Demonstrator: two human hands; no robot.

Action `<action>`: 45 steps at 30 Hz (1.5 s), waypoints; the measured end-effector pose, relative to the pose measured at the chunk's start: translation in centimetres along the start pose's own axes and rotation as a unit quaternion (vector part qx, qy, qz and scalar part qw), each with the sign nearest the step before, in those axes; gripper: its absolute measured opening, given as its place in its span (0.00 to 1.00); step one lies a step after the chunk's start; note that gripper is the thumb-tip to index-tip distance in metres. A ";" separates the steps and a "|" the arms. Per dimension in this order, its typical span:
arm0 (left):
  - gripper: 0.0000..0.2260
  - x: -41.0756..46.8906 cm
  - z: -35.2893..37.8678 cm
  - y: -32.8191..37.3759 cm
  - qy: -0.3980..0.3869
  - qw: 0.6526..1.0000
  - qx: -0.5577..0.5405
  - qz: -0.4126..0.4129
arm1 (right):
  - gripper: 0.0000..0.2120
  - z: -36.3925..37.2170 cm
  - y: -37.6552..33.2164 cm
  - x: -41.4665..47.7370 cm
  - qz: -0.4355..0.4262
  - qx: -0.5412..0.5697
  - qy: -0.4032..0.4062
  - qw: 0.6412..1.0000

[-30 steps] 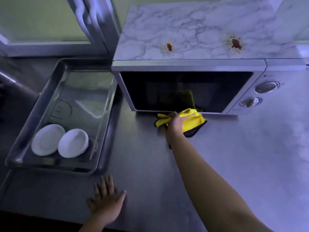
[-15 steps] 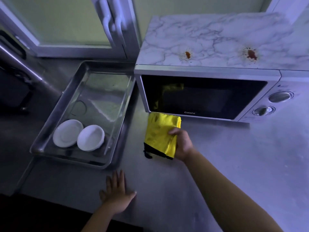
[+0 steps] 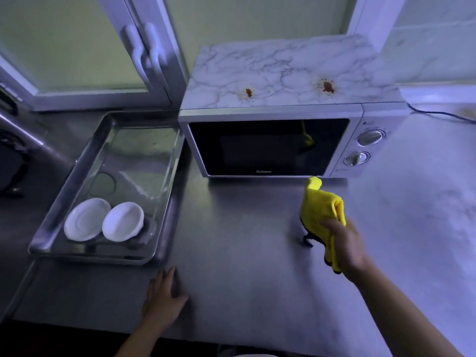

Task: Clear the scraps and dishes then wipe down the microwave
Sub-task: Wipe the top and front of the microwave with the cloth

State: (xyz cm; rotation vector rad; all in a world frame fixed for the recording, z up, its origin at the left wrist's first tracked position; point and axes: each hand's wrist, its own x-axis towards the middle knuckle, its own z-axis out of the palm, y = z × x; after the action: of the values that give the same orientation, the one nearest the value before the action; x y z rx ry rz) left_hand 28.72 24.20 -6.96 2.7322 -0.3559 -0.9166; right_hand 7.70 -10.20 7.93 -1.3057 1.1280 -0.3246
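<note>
The microwave stands at the back of the steel table, door shut, its marbled top carrying two reddish-brown stains – one toward the left, a larger one toward the right. Two knobs sit on its right-hand panel, and a dim yellow reflection shows in the dark door glass

In front of the microwave's right corner, the right hand is raised off the table with its grip closed around a folded yellow cloth; the cloth's free end points up toward the microwave's lower edge without touching it, and a dark trim hangs below the fingers

Just left of the microwave lies a metal tray, its long side near the microwave's left wall. Two white dishes rest side by side in the tray's near end, touching or nearly so – the rest of the tray is bare metal

The left hand lies flat on the table in front of the tray's near right corner, palm down, fingers together, grip holding nothing
</note>
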 end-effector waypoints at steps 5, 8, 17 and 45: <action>0.41 -0.2 0.2 1.0 0.022 1.000 -0.001 -0.014 | 0.32 0.1 6.4 1.9 -0.122 -0.250 0.020 0.960; 0.43 -0.2 0.3 1.3 0.031 0.999 0.019 -0.021 | 0.43 1.8 11.8 4.2 -0.064 -0.509 -0.051 0.857; 0.47 -1.2 1.4 1.8 0.025 0.999 0.003 -0.035 | 0.41 8.8 10.0 12.2 -0.020 -0.514 0.067 0.855; 0.25 -6.1 -1.2 7.3 0.007 0.924 -0.380 -0.033 | 0.17 11.6 1.5 4.9 0.215 0.094 -0.419 0.877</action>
State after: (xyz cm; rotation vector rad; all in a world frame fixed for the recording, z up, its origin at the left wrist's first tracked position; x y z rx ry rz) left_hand 23.58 19.35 -0.46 2.0349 0.0935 -0.8212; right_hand 18.69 -6.58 2.64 -0.8323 0.5802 0.4321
